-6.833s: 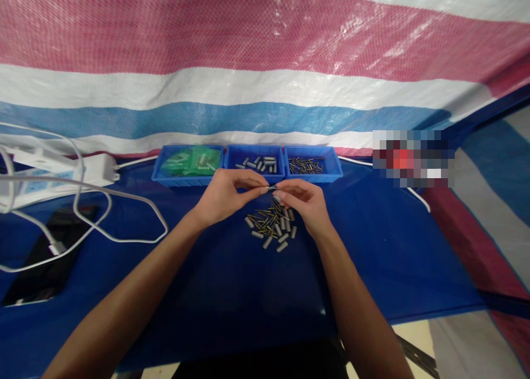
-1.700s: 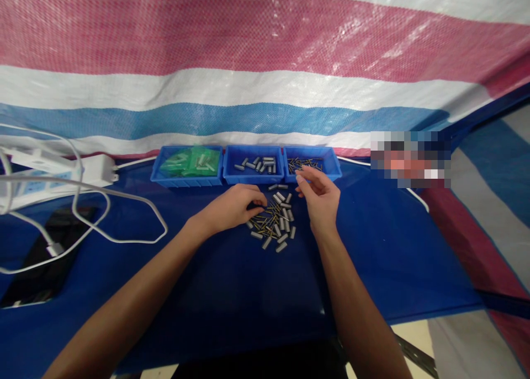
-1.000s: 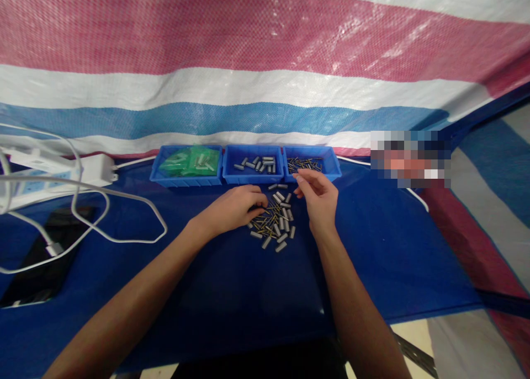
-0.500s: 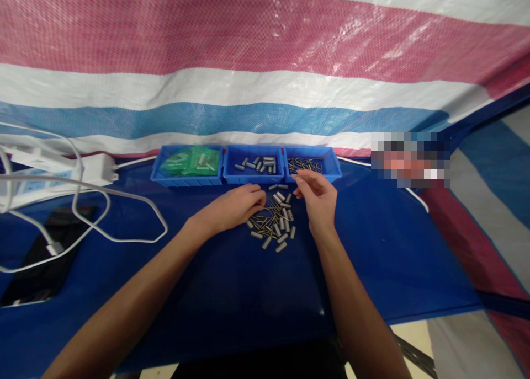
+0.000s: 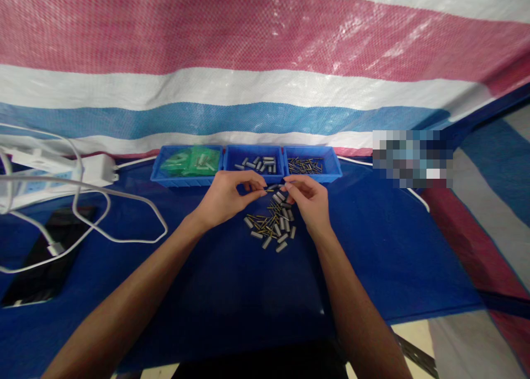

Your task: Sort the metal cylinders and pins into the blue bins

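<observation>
Head view, clock positions read from the pile (image 5: 271, 222) on the blue table (image 5: 215, 291). Left hand (image 5: 232, 197), at 10 o'clock, had thumb and fingertips clamped on a slim brass-coloured pin (image 5: 270, 190), its free end pointing to 3 o'clock. Right hand (image 5: 308, 202), at 2 o'clock, was curled with thumb and forefinger brought near each other; whether anything was gripped there could not be told. The two hands were apart, a small gap separating their fingertips just above the pile. The pile comprised grey sleeves (image 5: 286, 224), mostly on its 3 to 6 o'clock side, and brass-coloured pins (image 5: 265, 220) crossed over one another towards 9 o'clock.

Three blue trays stood in a row beyond: left tray (image 5: 186, 182) at 10 o'clock, containing a green bag (image 5: 199, 161); middle tray (image 5: 275, 179) at 12, containing more sleeves; right tray (image 5: 331, 177) at 1, containing more pins. Power strip (image 5: 97, 169), white cable (image 5: 136, 240) and black phone (image 5: 41, 274) lay around 9 o'clock. Striped sheeting (image 5: 248, 31) hung at 12, behind the trays.
</observation>
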The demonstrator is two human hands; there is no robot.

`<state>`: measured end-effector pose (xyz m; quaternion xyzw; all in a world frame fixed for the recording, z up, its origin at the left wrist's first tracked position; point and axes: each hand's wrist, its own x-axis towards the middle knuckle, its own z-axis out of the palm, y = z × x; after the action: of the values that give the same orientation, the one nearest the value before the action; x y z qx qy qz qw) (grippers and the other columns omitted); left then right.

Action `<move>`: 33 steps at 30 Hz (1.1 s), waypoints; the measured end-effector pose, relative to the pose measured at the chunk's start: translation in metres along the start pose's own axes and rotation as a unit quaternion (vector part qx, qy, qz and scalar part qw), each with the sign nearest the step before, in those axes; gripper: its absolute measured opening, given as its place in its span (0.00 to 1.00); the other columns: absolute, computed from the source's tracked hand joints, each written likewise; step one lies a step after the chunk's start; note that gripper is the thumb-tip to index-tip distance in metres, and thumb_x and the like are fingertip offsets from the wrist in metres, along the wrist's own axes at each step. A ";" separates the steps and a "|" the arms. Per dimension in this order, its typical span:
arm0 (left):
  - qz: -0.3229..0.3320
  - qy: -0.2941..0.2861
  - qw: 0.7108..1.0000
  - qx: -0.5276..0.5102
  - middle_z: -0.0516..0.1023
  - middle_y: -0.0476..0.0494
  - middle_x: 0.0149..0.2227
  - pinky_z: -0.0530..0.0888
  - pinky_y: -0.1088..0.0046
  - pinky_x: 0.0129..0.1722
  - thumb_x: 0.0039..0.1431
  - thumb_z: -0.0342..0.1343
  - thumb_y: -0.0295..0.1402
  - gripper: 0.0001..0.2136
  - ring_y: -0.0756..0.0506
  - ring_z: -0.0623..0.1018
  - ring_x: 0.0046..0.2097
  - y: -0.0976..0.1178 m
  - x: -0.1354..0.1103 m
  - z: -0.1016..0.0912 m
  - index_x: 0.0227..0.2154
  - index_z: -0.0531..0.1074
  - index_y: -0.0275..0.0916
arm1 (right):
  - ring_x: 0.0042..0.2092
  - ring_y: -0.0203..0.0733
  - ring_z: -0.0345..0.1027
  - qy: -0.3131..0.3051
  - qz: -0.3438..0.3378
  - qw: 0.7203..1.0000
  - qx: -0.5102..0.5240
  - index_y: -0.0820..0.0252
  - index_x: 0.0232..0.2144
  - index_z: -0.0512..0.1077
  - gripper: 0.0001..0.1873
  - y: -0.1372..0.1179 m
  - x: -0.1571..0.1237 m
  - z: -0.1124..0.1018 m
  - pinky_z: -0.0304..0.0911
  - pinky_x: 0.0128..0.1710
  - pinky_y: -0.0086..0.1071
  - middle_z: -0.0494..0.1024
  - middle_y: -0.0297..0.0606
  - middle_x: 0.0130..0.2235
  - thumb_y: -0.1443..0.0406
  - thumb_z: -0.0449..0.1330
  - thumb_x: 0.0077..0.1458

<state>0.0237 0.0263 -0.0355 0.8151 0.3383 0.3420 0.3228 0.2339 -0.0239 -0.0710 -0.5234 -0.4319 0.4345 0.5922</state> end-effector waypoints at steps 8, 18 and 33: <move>-0.086 -0.001 0.992 -0.096 0.84 0.47 0.31 0.80 0.74 0.39 0.67 0.63 0.35 0.07 0.48 0.84 0.33 0.002 0.000 0.002 0.42 0.78 0.38 | 0.30 0.37 0.75 -0.092 0.020 0.995 0.022 0.55 0.40 0.82 0.13 -0.001 -0.003 0.000 0.69 0.29 0.31 0.86 0.36 0.33 0.59 0.73 0.52; -0.054 -0.002 0.995 -0.079 0.78 0.52 0.29 0.77 0.76 0.36 0.68 0.60 0.33 0.07 0.50 0.81 0.32 0.003 0.000 0.003 0.46 0.72 0.39 | 0.28 0.35 0.72 -0.115 0.030 0.992 0.040 0.55 0.40 0.83 0.15 -0.003 -0.004 0.000 0.67 0.27 0.30 0.85 0.34 0.32 0.58 0.75 0.50; -0.033 0.011 0.997 -0.074 0.85 0.47 0.37 0.79 0.72 0.42 0.62 0.65 0.29 0.11 0.48 0.84 0.38 0.003 -0.001 0.006 0.46 0.74 0.39 | 0.27 0.35 0.70 -0.113 0.036 0.992 0.032 0.54 0.38 0.84 0.15 -0.001 -0.003 0.000 0.66 0.27 0.31 0.84 0.34 0.31 0.55 0.76 0.50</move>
<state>0.0291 0.0219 -0.0367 0.7735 0.3421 0.3647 0.3894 0.2332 -0.0270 -0.0701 -0.4669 -0.4631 0.5257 0.5396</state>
